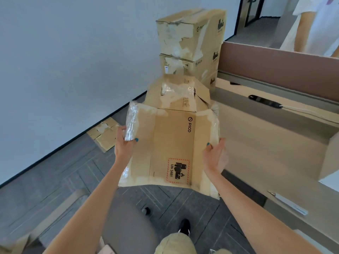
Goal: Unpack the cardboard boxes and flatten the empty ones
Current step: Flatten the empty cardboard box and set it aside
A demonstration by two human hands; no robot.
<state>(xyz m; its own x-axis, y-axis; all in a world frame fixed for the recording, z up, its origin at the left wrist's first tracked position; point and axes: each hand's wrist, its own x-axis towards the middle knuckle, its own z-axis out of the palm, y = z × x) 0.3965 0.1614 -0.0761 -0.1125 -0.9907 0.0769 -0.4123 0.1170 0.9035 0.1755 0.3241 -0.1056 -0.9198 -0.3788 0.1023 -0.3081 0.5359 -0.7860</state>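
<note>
I hold a flattened cardboard box [172, 147] in the air in front of me, printed with a PICO logo and a red UN 3481 label. My left hand [124, 143] grips its left edge, where crumpled clear tape hangs. My right hand [215, 154] grips the right edge, thumb on top. Behind it stands an opened box [178, 94] with plastic wrap inside. Two closed boxes [190, 41] are stacked further back against the wall.
A flattened piece of cardboard [104, 132] lies on the grey carpet by the wall. A desk [275, 125] with a brown partition runs along the right. Another person [317, 24] stands at the top right. My shoe [184, 226] shows below.
</note>
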